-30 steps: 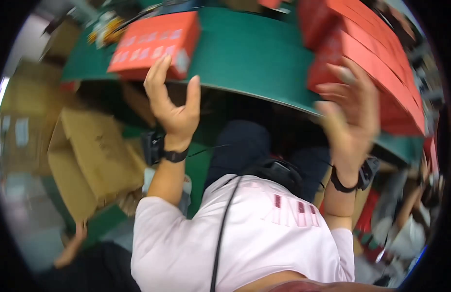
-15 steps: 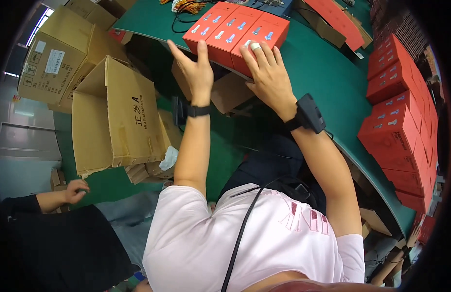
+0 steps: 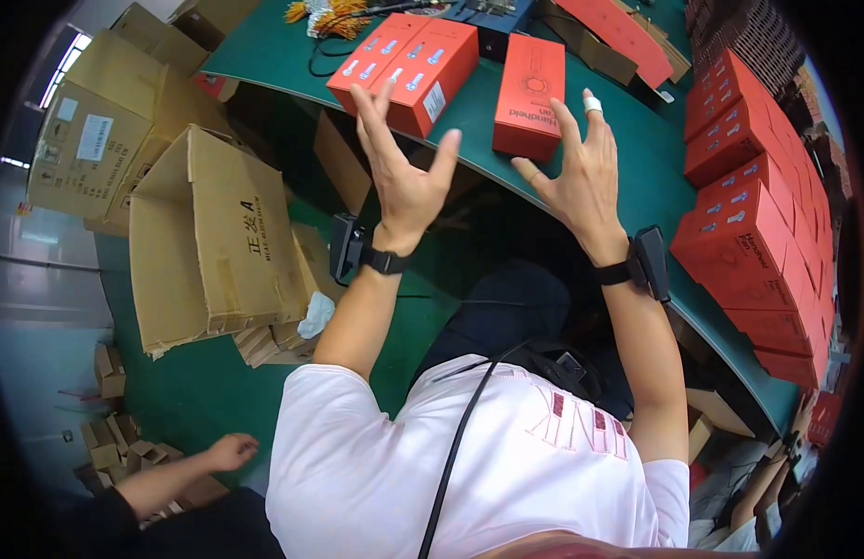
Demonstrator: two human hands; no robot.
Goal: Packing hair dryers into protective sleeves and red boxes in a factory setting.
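Two red cartons [image 3: 441,56] with small fan pictures on their upper faces stand side by side on the green table [image 3: 627,144]. To their right a third red carton [image 3: 530,79] lies by itself, its broad printed face up. My left hand [image 3: 402,182] is raised in front of the pair, fingers and thumb spread, holding nothing. Its fingertips overlap the near carton in view; whether they touch it I cannot tell. Beside the near right corner of the lone carton is my right hand [image 3: 585,182], fingers apart and nothing in it. White and tan wraps cover two of its fingertips.
Stacked red cartons [image 3: 744,224] line the table's right side. Red sheets [image 3: 618,37], orange wires [image 3: 343,17] and a blue device [image 3: 488,23] lie at the back. An open brown box [image 3: 250,233] stands left, below the table. Another person's hand [image 3: 234,451] is at lower left.
The rightmost of three adjoining cartons now lies apart, broad face up. My right hand has come off it and moved right and nearer. My left hand has turned. The other person's arm has shifted.
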